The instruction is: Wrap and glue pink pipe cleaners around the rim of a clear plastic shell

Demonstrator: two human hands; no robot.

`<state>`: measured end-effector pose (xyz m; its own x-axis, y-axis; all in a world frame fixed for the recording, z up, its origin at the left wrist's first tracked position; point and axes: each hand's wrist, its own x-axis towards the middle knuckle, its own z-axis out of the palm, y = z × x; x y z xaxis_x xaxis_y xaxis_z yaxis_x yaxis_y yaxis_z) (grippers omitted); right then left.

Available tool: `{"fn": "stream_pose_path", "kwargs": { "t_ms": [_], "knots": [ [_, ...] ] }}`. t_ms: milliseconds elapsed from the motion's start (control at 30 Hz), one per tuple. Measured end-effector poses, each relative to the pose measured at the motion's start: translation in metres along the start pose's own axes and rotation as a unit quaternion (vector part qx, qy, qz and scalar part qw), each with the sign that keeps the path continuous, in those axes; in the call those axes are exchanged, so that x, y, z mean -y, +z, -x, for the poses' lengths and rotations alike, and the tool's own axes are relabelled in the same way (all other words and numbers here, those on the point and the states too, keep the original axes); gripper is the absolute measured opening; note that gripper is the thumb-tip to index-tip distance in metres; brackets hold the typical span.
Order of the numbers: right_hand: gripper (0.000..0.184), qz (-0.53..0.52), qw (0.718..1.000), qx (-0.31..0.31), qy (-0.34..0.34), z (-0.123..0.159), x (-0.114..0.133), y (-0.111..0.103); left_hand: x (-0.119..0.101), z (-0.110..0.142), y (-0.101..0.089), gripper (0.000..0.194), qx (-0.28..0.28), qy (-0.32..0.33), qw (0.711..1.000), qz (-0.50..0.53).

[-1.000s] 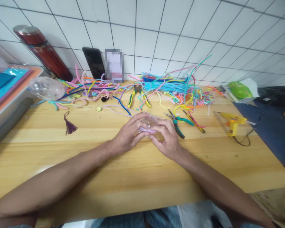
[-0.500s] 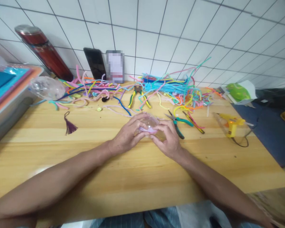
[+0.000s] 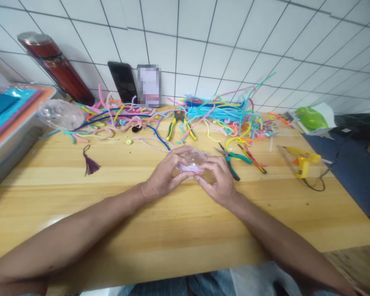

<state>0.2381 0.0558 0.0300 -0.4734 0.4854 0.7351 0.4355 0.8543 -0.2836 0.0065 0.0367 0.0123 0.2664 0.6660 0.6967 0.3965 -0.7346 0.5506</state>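
My left hand [image 3: 168, 170] and my right hand [image 3: 217, 176] meet over the middle of the wooden table. Between them they hold a clear, rounded plastic piece [image 3: 195, 156], its domed side facing away from me. Along its near edge runs a pale purple pipe cleaner [image 3: 189, 168], pinched by the fingers and thumbs of both hands. My fingers cover part of the plastic piece, so its full shape cannot be made out. Just right of my right hand lie needle-nose pliers [image 3: 231, 159] with teal handles, jaws apart.
Many coloured pipe cleaners [image 3: 216, 113] lie heaped along the tiled wall, with yellow-green cutters [image 3: 179, 120] among them. A dark tassel [image 3: 91, 163] is at left, below a clear plastic bottle-like piece [image 3: 61, 115]. A red flask [image 3: 58, 70] and phone [image 3: 122, 82] stand behind; a yellow glue gun [image 3: 304, 162] is at right.
Both hands stay in nearly the same place, still gripping the plastic piece and the purple pipe cleaner. The view has shifted very slightly.
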Motion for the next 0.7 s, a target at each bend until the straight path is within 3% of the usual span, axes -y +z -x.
{"fn": "stream_pose_path", "kwargs": {
  "t_ms": [300,700],
  "knots": [
    [0.029,-0.010,0.999,0.014,0.027,0.0050,-0.0025,0.0022,-0.0001,-0.0012,-0.0021,0.025,0.003,-0.013,1.000,0.007],
    [0.031,-0.011,1.000,-0.013,0.009,0.0017,-0.0008,0.0033,-0.0008,-0.0030,-0.0021,0.024,-0.007,-0.006,1.000,0.014]
  ]
}}
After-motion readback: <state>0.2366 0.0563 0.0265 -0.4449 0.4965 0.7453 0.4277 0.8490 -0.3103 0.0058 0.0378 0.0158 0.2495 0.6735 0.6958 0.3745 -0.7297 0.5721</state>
